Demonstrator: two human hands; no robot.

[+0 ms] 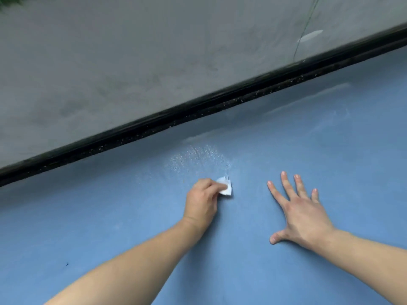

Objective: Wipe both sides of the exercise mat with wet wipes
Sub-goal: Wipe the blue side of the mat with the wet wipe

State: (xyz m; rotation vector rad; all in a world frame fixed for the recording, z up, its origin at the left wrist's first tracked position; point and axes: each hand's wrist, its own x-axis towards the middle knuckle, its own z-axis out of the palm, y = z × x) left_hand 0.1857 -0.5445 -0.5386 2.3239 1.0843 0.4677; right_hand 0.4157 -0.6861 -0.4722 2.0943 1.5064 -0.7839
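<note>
A blue exercise mat [110, 216] fills the lower half of the view, lying flat. My left hand [201, 202] grips a small crumpled white wet wipe [225, 187] and holds it down on the mat. Just beyond the wipe the mat shows a wet, shiny patch [198, 160]. My right hand [301, 211] lies flat on the mat to the right, fingers straight and spread, palm down.
The mat's far edge [198, 108] is black and speckled with grit, running diagonally from lower left to upper right. Beyond it lies grey concrete floor [132, 51] with a thin crack or cord [305, 31] and a pale scrap [310, 36] at the upper right.
</note>
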